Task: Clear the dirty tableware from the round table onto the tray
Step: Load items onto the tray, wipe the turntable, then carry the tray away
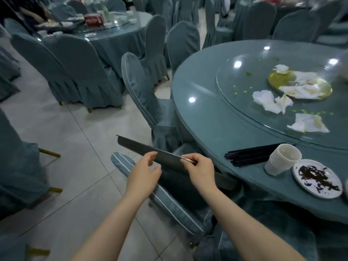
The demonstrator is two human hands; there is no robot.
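Note:
I hold a dark flat tray (135, 146) tilted and seen almost edge-on, over a chair left of the round table (207, 117). My right hand (201, 170) grips the tray's near rim, with a thin silvery strip under the thumb. My left hand (145, 172) curls around the rim further left, fingers above and thumb below. At the table's near edge lie a bundle of black chopsticks (250, 154), a stack of white cups (282, 159) and a white plate (318, 178) with dark scraps.
A glass turntable (235, 85) carries crumpled napkins (267, 100), green crumbs and a gold plate (278, 79). Blue covered chairs (143, 87) stand close to the table; one seat (169, 202) is right under the tray. Tiled floor (79, 140) lies left; another laid table (113, 32) stands behind.

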